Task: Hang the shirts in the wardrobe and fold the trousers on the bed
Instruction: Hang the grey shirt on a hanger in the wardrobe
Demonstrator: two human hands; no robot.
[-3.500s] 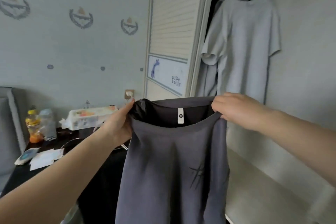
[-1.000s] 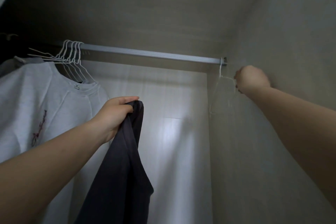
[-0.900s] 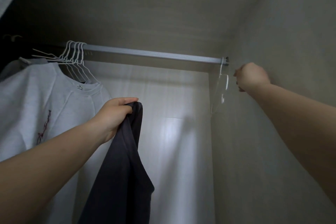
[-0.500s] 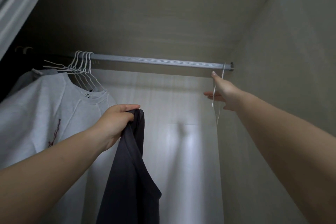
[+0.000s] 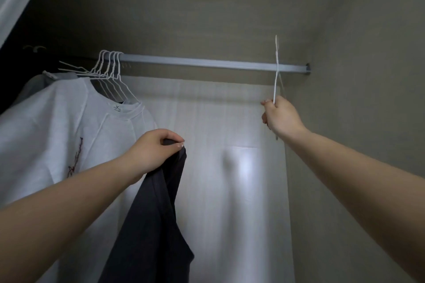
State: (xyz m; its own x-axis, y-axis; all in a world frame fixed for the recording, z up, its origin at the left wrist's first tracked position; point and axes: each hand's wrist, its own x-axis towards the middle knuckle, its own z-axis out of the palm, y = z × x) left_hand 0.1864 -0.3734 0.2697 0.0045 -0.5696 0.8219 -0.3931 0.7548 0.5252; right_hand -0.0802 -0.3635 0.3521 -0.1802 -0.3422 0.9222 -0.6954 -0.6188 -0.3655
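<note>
I look up into the wardrobe. My left hand (image 5: 153,151) grips the collar edge of a dark grey shirt (image 5: 151,225), which hangs down below it. My right hand (image 5: 279,117) grips a thin white wire hanger (image 5: 276,69) seen edge-on near the right end of the grey rail (image 5: 207,64). The hanger's top rises above the rail and looks lifted off it. A light grey T-shirt (image 5: 57,135) hangs at the left on a white hanger.
Several bare white hangers (image 5: 108,69) bunch on the rail's left part above the light shirt. The wardrobe side wall (image 5: 356,122) stands close on the right, the shelf underside (image 5: 184,7) just above the rail, and the pale back panel (image 5: 230,167) behind.
My right hand reached the lone hanger at the rail's right end, closed on it and raised it, so its hook now stands above the rail. My left hand kept the dark shirt.
</note>
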